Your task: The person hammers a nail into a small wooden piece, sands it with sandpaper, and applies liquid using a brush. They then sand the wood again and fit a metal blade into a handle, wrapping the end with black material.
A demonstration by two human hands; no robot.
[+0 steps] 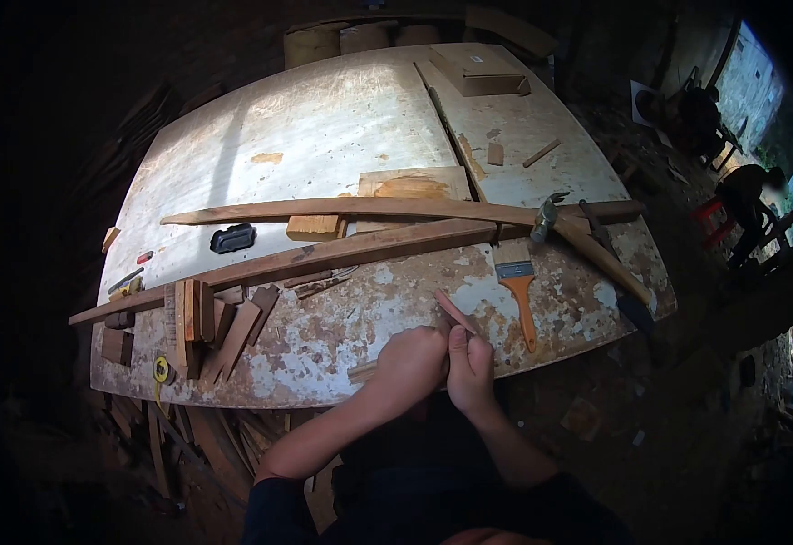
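Observation:
My left hand [413,361] is closed in a fist near the front edge of the worktable [305,354]; its fingers face away, so what it grips, if anything, is hidden. Pressed close beside it, my right hand [471,368] is closed with the thumb up. From its grip a thin reddish strip of wood [453,311] slants up and to the left. Behind my left wrist lies a pale piece of wood [361,371]. A wide paintbrush with an orange handle [522,309] rests just right of my hands.
Two long wooden pieces [324,255] cross the table. A hammer [587,250] lies at the right, with a black plastic tray [233,238], wood blocks [194,318] and a tape measure [162,369] leftward. A cardboard box [478,73] stands at the back. People [748,200] are at far right.

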